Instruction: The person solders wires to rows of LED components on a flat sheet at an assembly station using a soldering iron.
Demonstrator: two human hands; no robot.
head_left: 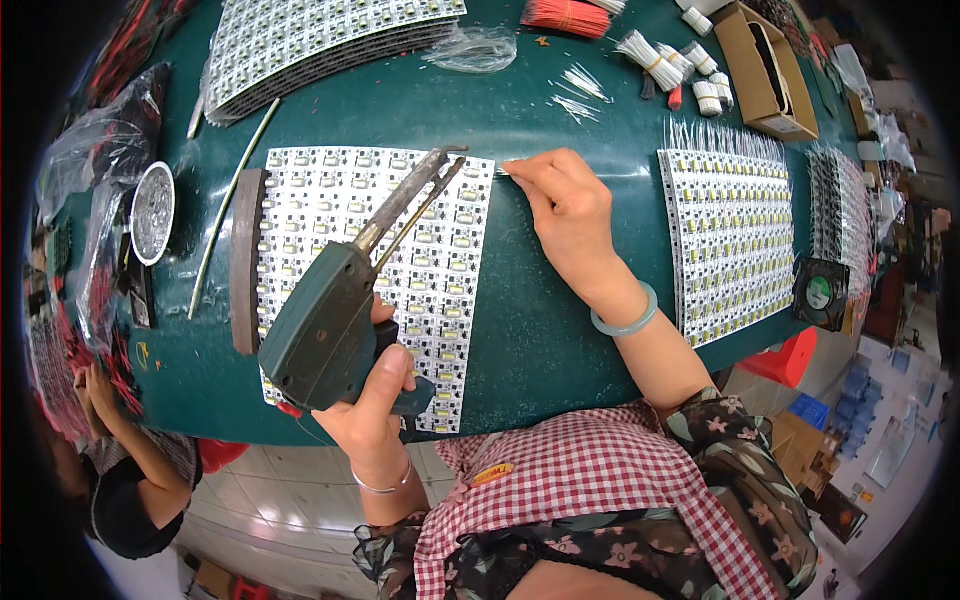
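Observation:
My left hand (372, 415) is wrapped round the handle of a dark green soldering gun (322, 325). Its metal tip and a thin feed tube reach over the top right part of a white LED circuit-board panel (425, 330), which lies flat on the green table. Whether the tip touches the board I cannot tell. Just beyond the panel's top right corner, my right hand (575, 215) has thumb and forefinger pinched on a short white wire (502, 171), mostly hidden by the fingertips. A dark bar (248, 262) lies along the panel's left edge.
A tall stack of panels (330, 45) stands at the back. Panels with white wires attached (730, 235) lie right, near a small black fan (822, 293). Loose white wires (580, 95), wire bundles (650, 60) and a cardboard box (765, 75) sit behind. At left are a round dish (153, 213) and a co-worker's hands (95, 390).

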